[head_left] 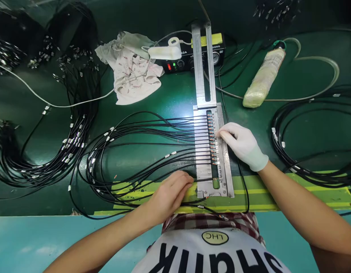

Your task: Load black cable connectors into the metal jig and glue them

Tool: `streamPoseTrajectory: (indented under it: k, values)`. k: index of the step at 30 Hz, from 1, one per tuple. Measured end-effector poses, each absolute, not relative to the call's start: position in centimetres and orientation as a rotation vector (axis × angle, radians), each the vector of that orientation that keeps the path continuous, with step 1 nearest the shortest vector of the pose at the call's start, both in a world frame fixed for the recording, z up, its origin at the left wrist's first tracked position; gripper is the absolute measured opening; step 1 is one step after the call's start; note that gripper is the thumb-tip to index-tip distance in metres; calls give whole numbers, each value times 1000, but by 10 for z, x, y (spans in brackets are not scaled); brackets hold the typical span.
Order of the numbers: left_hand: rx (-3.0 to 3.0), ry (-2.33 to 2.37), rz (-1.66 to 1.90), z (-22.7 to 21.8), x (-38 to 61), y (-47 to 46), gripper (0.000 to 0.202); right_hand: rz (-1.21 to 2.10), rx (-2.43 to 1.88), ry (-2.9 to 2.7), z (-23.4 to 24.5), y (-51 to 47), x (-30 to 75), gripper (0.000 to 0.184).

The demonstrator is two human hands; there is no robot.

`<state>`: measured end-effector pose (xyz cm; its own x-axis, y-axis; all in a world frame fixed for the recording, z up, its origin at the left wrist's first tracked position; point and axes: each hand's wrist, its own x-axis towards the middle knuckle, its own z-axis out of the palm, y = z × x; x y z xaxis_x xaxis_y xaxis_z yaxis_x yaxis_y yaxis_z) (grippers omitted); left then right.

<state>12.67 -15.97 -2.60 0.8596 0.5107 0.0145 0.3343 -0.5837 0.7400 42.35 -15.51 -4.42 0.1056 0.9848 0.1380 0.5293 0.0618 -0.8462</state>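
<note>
A metal fixture (203,172) lies in front of me, with several black cables (175,132) laid side by side across it. Their stripped ends and small metal connectors (213,146) line up over its slot. Near the fixture's lower end, my bare left hand (173,191) is closed on a single black cable (202,180), whose tip reaches across the slot. My right hand (243,144), in a white glove, has thumb and forefinger pinched together at the right side of the connector row. Whatever lies between those fingertips is too small to make out.
Behind the fixture stands a black control box (183,65) with a gauge. A crumpled white cloth (135,76) lies left of it, a wrapped bottle with a tube (264,76) to the right. Cable bundles (64,151) spread at left; coiled cables (280,144) sit at right.
</note>
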Motion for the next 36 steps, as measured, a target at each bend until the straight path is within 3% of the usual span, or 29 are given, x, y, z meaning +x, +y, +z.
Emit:
streamPoseTrajectory:
  k: [4,9,18,36]
  values:
    - [2395,549,327,-23,126,-138,36,714,-1598,-1531,-45,-153,424,21]
    - [2567,351,108,-22,131,-118,47,691,-1600,-1541,-45,-151,425,21]
    - [2632,251,-122,-19,140,-99,48,706,-1559,-1526,-45,-149,425,22]
    - [2650,252,88,-34,141,-106,38,736,-1580,-1524,-43,-147,425,21]
